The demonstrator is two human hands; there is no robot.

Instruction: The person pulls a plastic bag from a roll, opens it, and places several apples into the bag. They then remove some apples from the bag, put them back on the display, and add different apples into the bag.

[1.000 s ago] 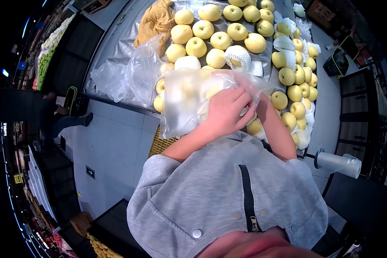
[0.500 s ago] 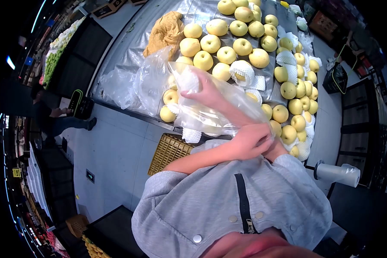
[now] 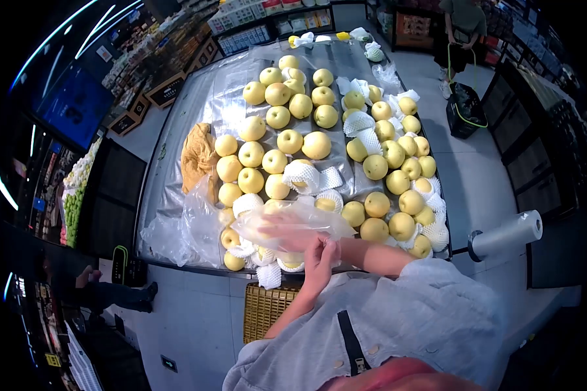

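Observation:
A clear plastic bag [image 3: 306,218] hangs over the front edge of a fruit display. My right hand [image 3: 282,229] is inside the bag, blurred, its fingers spread and nothing visibly in them. My left hand [image 3: 321,255] pinches the bag's mouth near my right wrist. Just under and beside the bag lie yellow round fruits [image 3: 374,229], some in white foam nets [image 3: 269,277].
Many more yellow fruits [image 3: 288,141] cover the silver-lined display table [image 3: 176,189]. On it lie a brown cloth [image 3: 199,158] and loose plastic film [image 3: 179,229]. A roll of bags [image 3: 505,236] stands at right, a yellow crate [image 3: 264,307] below. A black basket [image 3: 463,104] and another person [image 3: 464,16] are farther off.
The view has tilted up over the whole display. The bag has come down to the front edge. My left hand shifted along the bag's mouth while my right hand stays inside it.

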